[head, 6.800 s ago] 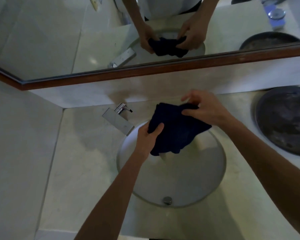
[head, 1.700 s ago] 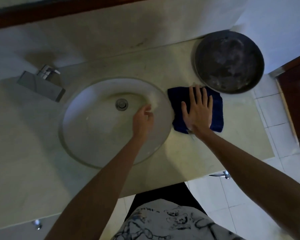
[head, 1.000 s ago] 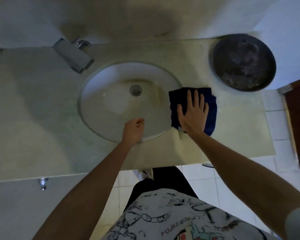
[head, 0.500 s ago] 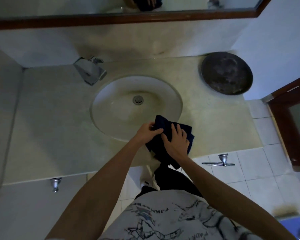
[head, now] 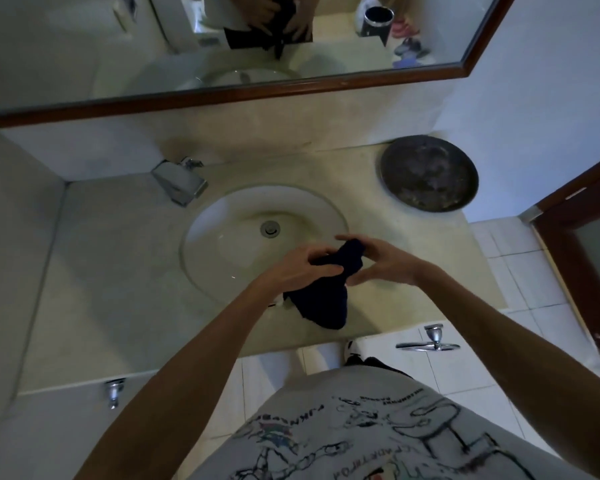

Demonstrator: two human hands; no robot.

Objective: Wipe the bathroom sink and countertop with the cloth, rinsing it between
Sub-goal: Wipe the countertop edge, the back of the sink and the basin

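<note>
Right now we are holding the dark blue cloth (head: 321, 292) bunched between both hands, lifted off the bench (head: 118, 278) and hanging over the near rim of the sink (head: 222, 223). Our left hand (head: 303, 270) is gripping the cloth's upper part with fingers curled across it, and our right hand (head: 383, 263) is pinching the top fold from the other side, so the two hands are nearly meeting while the loose tail is drooping below them toward the bench's front edge. We are probably gathering it this way to refold it or wring it, since a bunched cloth is easier to squeeze and carry than a flat one; keeping it above the basin would let any drips fall into the sink, though part of the tail is hanging over the bench instead. Ahead of our hands the drain (head: 270, 228) is sitting at the bottom of the basin, and further ahead and to the left the chrome tap (head: 179, 181) is standing on the bench, within reach if a rinse comes next; we cannot tell whether water is running. Ahead and to the right of our right hand, a dark round dish (head: 428, 173) is resting on the bench, well apart from the cloth.
</note>
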